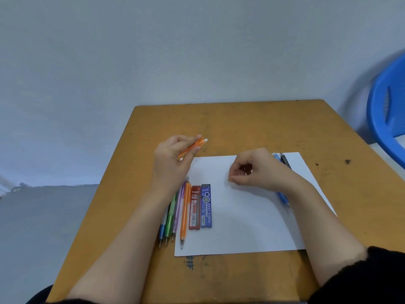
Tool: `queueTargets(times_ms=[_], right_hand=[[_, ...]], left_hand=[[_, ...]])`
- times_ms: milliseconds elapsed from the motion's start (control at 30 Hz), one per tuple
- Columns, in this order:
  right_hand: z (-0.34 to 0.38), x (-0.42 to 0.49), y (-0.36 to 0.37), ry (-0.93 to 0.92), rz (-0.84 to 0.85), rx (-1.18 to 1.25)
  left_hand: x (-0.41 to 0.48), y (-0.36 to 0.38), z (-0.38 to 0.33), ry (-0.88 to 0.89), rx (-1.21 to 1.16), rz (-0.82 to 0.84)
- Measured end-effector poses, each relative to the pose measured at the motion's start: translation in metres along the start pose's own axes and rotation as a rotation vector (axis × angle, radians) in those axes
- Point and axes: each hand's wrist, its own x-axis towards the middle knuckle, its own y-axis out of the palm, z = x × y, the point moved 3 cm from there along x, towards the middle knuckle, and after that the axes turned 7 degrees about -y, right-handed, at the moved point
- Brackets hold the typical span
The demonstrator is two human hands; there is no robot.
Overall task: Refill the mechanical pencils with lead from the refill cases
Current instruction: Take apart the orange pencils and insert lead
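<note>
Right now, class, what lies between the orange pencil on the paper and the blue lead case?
The red lead case lies between the orange pencil and the blue lead case, seen in the head view.

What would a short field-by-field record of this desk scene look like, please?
Held: left hand grips a raised orange pencil, white end pointing away.
Right side: right hand over the white paper, fingertips pinched together; any contents too small to tell.
Cases: red refill case and blue refill case lie side by side on the paper.
Row: second orange pencil, purple pencil, green pencil and white-blue pencil lie left of the red case.
Partly hidden: blue pencil and black pencil pass under the right wrist.
</note>
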Motion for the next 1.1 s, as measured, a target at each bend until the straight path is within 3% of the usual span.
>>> queueTargets(times_ms=[167, 267, 400, 533, 1100], right_hand=[[0.003, 0.002, -0.004, -0.091, -0.222, 0.102], [0.004, 0.004, -0.008, -0.151, -0.411, 0.057], [0.005, 0.006, -0.004, -0.241, -0.500, -0.077], [0.005, 0.009, 0.003, -0.315, -0.485, -0.130], [0.000, 0.011, 0.006, -0.306, -0.401, -0.198]], left_hand=[[-0.001, 0.005, -0.003, 0.114, 0.050, 0.024], [-0.001, 0.008, -0.004, 0.163, 0.083, 0.054], [-0.003, 0.013, -0.004, 0.193, 0.101, 0.092], [-0.003, 0.015, -0.001, 0.221, 0.116, 0.111], [-0.005, 0.013, -0.007, 0.347, 0.139, 0.125]])
